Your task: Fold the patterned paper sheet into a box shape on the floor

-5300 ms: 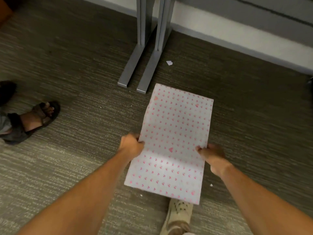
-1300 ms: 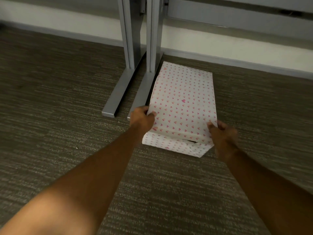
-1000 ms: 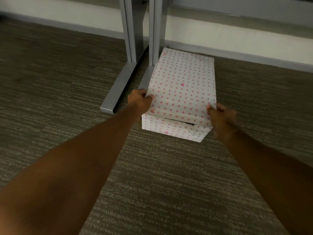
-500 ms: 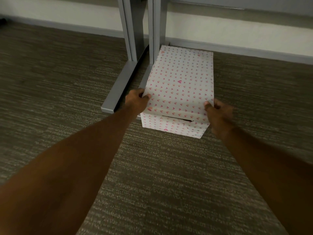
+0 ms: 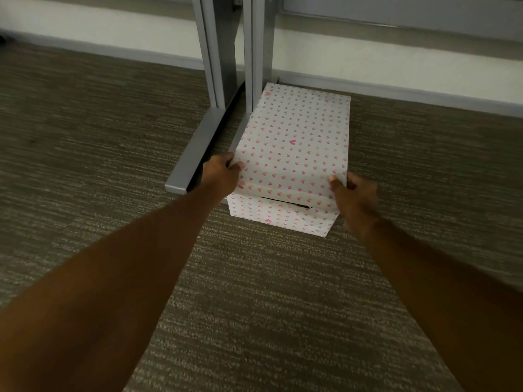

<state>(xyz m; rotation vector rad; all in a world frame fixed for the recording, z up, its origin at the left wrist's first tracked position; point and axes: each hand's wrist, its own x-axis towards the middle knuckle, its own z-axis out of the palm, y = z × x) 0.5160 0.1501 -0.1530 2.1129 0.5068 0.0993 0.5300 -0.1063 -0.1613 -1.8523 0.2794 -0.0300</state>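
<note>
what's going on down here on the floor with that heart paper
A person is shaping a sheet of heart-patterned paper into a box on the carpet, beside the grey desk legs. The left hand pinches its near left corner and the right hand its near right corner. It already looks box-like, with a dark gap open on the near face.

Paper box (image 5: 294, 154) on carpet (image 5: 99, 142), right of desk legs (image 5: 223, 52)
</note>
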